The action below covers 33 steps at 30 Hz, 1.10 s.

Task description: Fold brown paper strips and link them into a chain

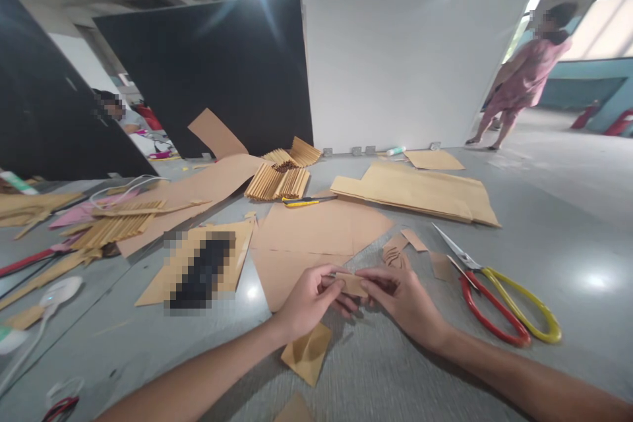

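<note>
Both forearms rise from the desk's (pixel 366 376) near side, slanting inward so the hands almost meet. Beneath the left wrist lies a creased paper square (pixel 309 356). The left hand (pixel 306 300) has its thumb laid on the near face of a small brown paper piece (pixel 353 284), with the index finger bent along its top. The right hand (pixel 410 303) mirrors it, wrist angled in, thumb and index finger at the piece's other end. Each grip is thus a light pinch on that one piece, held level just above the desk; the lower fingers curl loosely under it.

To the right, scissors (pixel 473 268) lie with blades parted, tips toward the desk's far edge. Just beyond the right hand are small cut strips (pixel 414 239). A large brown sheet (pixel 306 231) spreads past both hands. Farther on lie a yellow cutter (pixel 302 202), folded paper bundles (pixel 278 183) and, against the far edge, a white partition (pixel 405 72).
</note>
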### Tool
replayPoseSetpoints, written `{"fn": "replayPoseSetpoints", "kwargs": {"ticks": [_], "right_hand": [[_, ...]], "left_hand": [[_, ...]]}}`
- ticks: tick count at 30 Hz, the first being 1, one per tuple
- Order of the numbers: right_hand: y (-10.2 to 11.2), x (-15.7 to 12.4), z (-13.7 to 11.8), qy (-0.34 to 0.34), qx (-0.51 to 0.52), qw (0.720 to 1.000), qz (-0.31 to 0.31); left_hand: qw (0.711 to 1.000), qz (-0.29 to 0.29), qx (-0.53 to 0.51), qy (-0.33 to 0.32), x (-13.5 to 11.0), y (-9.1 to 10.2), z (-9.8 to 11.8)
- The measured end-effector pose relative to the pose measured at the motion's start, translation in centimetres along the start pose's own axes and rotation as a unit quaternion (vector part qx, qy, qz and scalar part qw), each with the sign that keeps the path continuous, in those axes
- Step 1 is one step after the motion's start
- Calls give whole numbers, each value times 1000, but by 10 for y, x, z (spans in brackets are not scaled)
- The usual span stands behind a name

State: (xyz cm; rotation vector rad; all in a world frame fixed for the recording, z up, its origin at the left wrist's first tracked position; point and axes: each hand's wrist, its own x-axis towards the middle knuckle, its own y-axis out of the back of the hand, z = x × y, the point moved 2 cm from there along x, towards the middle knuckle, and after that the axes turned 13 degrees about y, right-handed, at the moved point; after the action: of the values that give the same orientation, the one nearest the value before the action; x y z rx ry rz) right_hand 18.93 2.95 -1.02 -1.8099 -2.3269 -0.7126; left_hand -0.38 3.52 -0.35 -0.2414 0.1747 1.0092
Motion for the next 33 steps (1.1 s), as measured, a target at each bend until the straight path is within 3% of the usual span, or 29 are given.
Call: {"fn": "replayPoseSetpoints", "kwargs": {"ticks": [10, 17, 23, 33], "right_hand": [[-1, 1, 1, 19, 24, 999, -17], [1, 1, -9, 58, -56, 996, -43], [-2, -2, -18, 82, -51, 991, -93], [-1, -5, -28, 127, -123, 980, -92]], "left_hand": [[1000, -4, 8, -1, 0, 0, 0], [999, -9, 38, -12, -7, -5, 0], [993, -11, 118, -22, -15, -8, -1], [974, 23, 223, -41, -20, -13, 5]]}}
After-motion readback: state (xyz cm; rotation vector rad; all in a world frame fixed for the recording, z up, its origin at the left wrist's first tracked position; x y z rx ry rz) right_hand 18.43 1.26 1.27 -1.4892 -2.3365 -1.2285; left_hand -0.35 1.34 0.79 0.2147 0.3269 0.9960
